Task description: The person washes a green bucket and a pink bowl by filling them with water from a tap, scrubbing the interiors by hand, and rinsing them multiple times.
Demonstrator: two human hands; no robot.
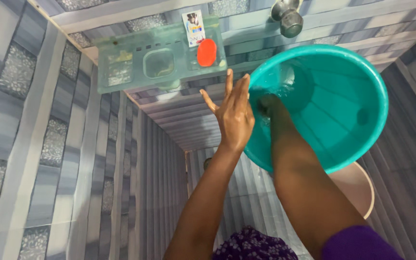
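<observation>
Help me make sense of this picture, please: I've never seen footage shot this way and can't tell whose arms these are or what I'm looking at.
There is no machine here. One camera is worn on a person's head and looks down at their own two bare arms, so this single view is what they see. The room is a bathroom with grey-blue striped wall tiles.

The left hand is open, fingers spread, resting against the outer rim of a teal plastic basin. The right hand reaches inside the basin, where water is splashing; whether its grip is closed on anything cannot be seen.

On the wall hangs a clear green shelf with a red oval soap and a small sachet. A metal tap sits above the basin, and a pale bucket shows below it.
</observation>
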